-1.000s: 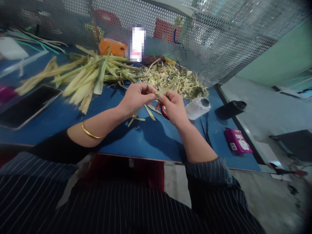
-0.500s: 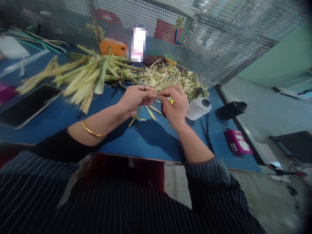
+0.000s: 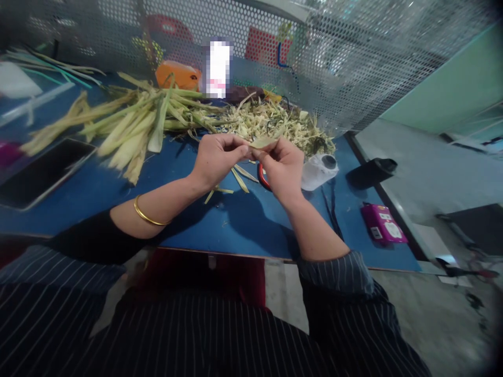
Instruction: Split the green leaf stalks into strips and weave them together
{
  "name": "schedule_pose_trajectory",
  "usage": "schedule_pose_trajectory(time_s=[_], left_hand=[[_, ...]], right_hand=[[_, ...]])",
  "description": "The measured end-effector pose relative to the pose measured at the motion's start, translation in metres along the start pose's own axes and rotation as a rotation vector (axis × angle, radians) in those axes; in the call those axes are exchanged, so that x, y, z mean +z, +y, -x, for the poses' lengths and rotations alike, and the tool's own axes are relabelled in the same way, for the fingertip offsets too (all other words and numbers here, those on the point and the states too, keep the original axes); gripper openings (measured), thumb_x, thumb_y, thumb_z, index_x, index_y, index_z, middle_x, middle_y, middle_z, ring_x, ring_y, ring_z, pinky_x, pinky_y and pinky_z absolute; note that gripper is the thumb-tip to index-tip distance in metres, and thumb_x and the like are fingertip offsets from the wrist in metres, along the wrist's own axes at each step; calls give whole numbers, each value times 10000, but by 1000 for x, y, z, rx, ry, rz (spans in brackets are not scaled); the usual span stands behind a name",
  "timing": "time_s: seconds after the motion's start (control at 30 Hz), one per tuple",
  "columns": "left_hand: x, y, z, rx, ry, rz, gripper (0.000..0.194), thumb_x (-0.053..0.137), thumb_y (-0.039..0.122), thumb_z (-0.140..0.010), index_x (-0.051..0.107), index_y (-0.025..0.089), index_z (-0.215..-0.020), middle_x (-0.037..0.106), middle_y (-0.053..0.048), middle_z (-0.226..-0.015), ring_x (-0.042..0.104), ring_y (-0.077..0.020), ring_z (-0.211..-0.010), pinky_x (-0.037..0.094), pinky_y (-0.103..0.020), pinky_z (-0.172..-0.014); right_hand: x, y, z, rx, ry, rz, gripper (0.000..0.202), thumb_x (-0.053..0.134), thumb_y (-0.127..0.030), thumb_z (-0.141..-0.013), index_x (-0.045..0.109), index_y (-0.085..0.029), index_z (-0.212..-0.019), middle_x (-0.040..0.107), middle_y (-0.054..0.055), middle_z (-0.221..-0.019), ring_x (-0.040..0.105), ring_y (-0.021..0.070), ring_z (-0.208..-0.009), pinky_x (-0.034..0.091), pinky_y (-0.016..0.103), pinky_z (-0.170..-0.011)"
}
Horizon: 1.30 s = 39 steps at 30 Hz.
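Above the blue table (image 3: pixel 251 230), my left hand (image 3: pixel 218 159) and my right hand (image 3: pixel 283 166) meet at the fingertips. Both pinch a pale strip of husk (image 3: pixel 264 141), which sticks out over the right fingers. Below the hands lie a few cut husk strips (image 3: pixel 239 179). A red scissor handle (image 3: pixel 263 177) shows partly behind my right hand. Beyond the hands is a heap of shredded husk (image 3: pixel 275 120). To the left lies a bundle of long green-yellow husks (image 3: pixel 135 123).
A black tablet-like object (image 3: pixel 43 170) lies at the left. White roll (image 3: pixel 320 172), black cylinder (image 3: pixel 371 174) and purple packet (image 3: pixel 383 224) stand or lie to the right. An orange pack (image 3: pixel 177 75) and a perforated metal screen (image 3: pixel 188 26) are at the back.
The hands stay together on the strip. My right hand's fingers have curled a little and more of the red handle shows. The whole view has shifted slightly.
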State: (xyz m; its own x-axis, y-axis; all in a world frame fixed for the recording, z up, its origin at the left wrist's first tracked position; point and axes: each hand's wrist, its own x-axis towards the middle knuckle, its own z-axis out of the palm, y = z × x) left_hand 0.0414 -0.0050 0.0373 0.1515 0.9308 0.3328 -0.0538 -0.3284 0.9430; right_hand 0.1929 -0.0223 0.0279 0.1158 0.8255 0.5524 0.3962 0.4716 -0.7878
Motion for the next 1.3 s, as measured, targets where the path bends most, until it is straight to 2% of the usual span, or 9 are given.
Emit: schedule_pose_trajectory(time_s=[0.17, 0.3, 0.37, 0.47, 0.57, 0.7, 0.83, 1.07, 1.3], left_hand=[[1, 6, 1, -50, -50, 26, 67, 713, 196, -688, 715, 130, -695, 716, -38, -689, 659, -133, -656, 543, -259, -698], [1, 7, -1, -151, -29, 89, 89, 710, 208, -700, 680, 138, -655, 685, -27, -631, 628, -112, -591, 538, -249, -654], [1, 6, -3, -248, -8, 149, 103, 702, 205, -706, 657, 142, -638, 655, -14, -598, 595, -93, -544, 527, -237, -625], [0, 5, -4, -380, -9, 243, 135, 677, 190, -716, 624, 143, -602, 598, 9, -544, 536, -69, -481, 505, -217, -574], [0, 4, -4, -410, -51, 290, 168, 661, 206, -731, 609, 148, -582, 582, 12, -534, 524, -64, -474, 492, -205, -558], [0, 3, -3, -398, -48, 276, 192, 654, 220, -743, 604, 148, -572, 596, 1, -548, 524, -62, -484, 489, -204, -571], [1, 4, -2, -356, -39, 261, 131, 669, 201, -725, 636, 142, -613, 622, -7, -584, 570, -82, -551, 504, -223, -616], [4, -5, -2, -54, 44, 121, 41, 695, 180, -683, 672, 150, -667, 658, 3, -666, 588, -96, -625, 495, -230, -671], [3, -7, 1, 38, 70, 1, 44, 708, 200, -685, 723, 167, -710, 709, -17, -734, 628, -124, -690, 486, -233, -683]], right_hand=[[0, 2, -2, 18, -13, -69, 149, 675, -270, -785, 558, -228, -704, 559, -30, -660, 546, 129, -646, 484, 299, -635], [0, 1, -1, 16, -57, -112, 112, 665, -304, -805, 582, -235, -774, 591, -26, -712, 585, 135, -657, 499, 307, -644], [-1, -2, -1, -40, -72, -72, 83, 666, -293, -808, 601, -243, -817, 612, -25, -749, 597, 137, -683, 505, 313, -677], [-3, -7, 1, -205, -75, 86, 32, 655, -235, -818, 630, -251, -830, 634, -15, -798, 593, 147, -753, 493, 324, -753], [-4, -10, 3, -300, -59, 198, 72, 611, -221, -854, 634, -246, -790, 642, -1, -811, 582, 158, -783, 478, 331, -776], [-3, -10, 4, -309, -54, 219, 92, 590, -226, -867, 620, -240, -781, 637, -4, -800, 573, 153, -764, 467, 322, -754], [-1, -10, 5, -281, -51, 219, 108, 576, -186, -858, 602, -232, -764, 615, -10, -777, 555, 146, -750, 450, 312, -745], [1, -8, 5, -123, -41, 119, 112, 609, -183, -813, 571, -220, -714, 587, -25, -732, 530, 135, -704, 445, 302, -715], [0, -3, 1, 5, -10, -15, 117, 669, -161, -753, 572, -217, -718, 566, -45, -656, 542, 127, -651, 457, 294, -661]])
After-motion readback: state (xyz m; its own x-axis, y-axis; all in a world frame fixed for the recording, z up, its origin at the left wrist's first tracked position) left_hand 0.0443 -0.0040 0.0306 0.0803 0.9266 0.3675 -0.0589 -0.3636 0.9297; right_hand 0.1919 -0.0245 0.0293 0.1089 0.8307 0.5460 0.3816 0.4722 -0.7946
